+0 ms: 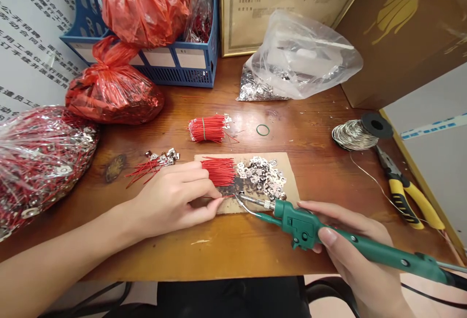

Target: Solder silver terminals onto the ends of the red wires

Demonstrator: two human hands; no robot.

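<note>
My left hand point(182, 194) pinches a thin red wire point(229, 196) whose far end lies at a small metal tab on the cardboard point(292, 186). In my right hand point(350, 245) is a green soldering iron point(304, 225) with a solder feed tube. Its tip meets the end of the wire. A row of cut red wires point(219, 171) lies on the cardboard behind my left fingers. Beside it is a pile of small metal terminals point(264, 174). Wires with terminals attached point(156, 163) lie left of the cardboard.
Behind the cardboard are a banded wire bundle point(207, 129) and a green rubber band point(262, 130). A solder spool point(359, 132) and pliers point(404, 191) lie right. Red bags point(116, 89), a blue basket point(195, 77), a clear bag of terminals point(292, 60) and a wire-filled bag point(40, 162) stand around.
</note>
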